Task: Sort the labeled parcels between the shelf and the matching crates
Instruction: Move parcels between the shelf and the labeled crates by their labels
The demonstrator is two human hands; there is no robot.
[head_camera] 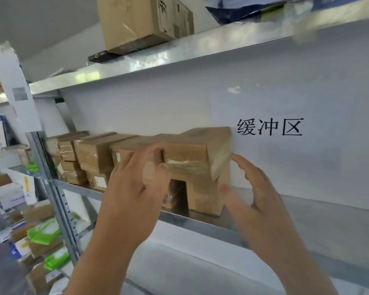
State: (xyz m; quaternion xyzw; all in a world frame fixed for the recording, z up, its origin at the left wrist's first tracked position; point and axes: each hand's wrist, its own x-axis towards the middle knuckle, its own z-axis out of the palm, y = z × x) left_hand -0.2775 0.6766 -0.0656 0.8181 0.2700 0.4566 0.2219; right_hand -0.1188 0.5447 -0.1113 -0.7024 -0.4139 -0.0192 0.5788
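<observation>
surroundings: a large cardboard box (145, 22) sits on the upper shelf (200, 45), with a dark flat item (100, 56) beneath its left edge and a blue bag (243, 11) to its right. a paper sign (268, 127) with black characters is fixed to the white back wall. loose parcels and green mailers (44, 231) lie heaped at lower left, beyond the shelf upright (58, 199).

task item: a row of brown taped parcels (94, 154) stands on the middle shelf (307, 211). the rightmost top parcel (192, 154), glossy with clear tape, rests on boxes below. the left hand (141, 186) touches its left end, fingers loosely bent. the right hand (254, 188) is at its right end, fingers spread; firm contact cannot be confirmed through blur.
</observation>
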